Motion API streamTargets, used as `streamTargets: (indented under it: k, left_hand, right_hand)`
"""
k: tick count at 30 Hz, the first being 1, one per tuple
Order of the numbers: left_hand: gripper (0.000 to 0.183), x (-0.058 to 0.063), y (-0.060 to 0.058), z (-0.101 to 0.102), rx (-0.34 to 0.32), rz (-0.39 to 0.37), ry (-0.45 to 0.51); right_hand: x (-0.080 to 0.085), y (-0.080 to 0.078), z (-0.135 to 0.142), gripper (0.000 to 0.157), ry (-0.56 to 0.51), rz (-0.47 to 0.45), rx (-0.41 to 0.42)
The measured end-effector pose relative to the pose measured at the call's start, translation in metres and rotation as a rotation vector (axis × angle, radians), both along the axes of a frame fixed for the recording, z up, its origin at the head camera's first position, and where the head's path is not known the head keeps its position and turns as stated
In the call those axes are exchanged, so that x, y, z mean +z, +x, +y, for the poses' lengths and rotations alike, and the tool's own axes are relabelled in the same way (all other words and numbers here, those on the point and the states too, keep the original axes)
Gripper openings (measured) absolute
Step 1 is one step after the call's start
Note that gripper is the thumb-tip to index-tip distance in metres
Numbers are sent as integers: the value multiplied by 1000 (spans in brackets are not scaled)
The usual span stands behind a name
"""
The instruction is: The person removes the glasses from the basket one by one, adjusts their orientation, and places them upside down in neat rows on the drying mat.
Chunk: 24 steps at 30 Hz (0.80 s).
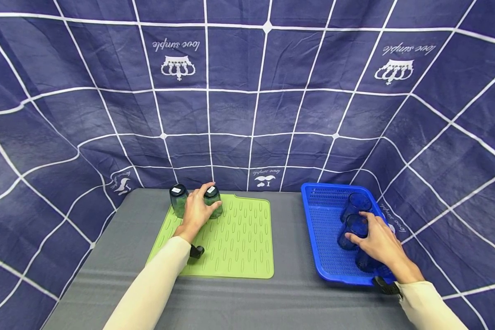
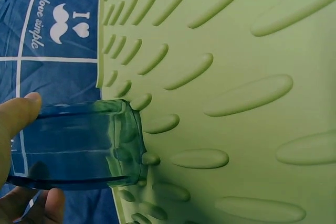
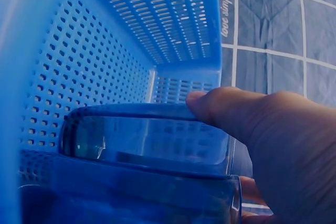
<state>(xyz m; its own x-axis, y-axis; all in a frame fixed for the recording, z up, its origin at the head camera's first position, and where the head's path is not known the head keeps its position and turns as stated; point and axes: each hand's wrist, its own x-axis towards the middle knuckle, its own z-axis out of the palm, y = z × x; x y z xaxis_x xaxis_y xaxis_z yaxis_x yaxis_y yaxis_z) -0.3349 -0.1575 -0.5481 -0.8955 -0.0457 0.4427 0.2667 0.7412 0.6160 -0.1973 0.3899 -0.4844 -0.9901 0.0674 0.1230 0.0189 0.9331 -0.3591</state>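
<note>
My left hand point(image 1: 197, 208) grips an upside-down blue glass point(image 2: 79, 145) near its base, thumb on one side and fingers on the other. Its rim is at the surface of the green mat point(image 1: 239, 243). Just left of it, a second upturned glass point(image 1: 178, 200) stands at the mat's far left corner. Over in the blue basket point(image 1: 319, 256), my right hand point(image 1: 381, 240) holds a blue glass point(image 3: 142, 135) by its upper part, with the thumb along the near side. One more glass point(image 1: 358, 203) stands behind that one, and another point(image 1: 366, 261) sits below the right hand, partly hidden.
A grey tabletop point(image 1: 290, 256) runs between mat and basket. Blue cloth point(image 1: 239, 114) with white lines hangs behind and along both sides, close to the basket's right wall. Raised oval ridges cover the mat.
</note>
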Motion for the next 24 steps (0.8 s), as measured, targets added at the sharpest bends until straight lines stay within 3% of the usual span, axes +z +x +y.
streamTargets:
  k: [6,12,19,24]
  left_hand:
    - [75,-3,0,0,-4,89,-14]
    - [75,-10,-2,-2,-8,89,-21]
    - [78,-3,3,-1,-21,76,-6]
    - [78,-19,-10,-6,-28,75,0]
  right_hand:
    - [2,-1,0,96,11,2,-15]
    - [1,-3,0,94,14,35,-1]
    - [1,-6,2,93,15,60,21]
    - [4,-6,2,94,12,48,16]
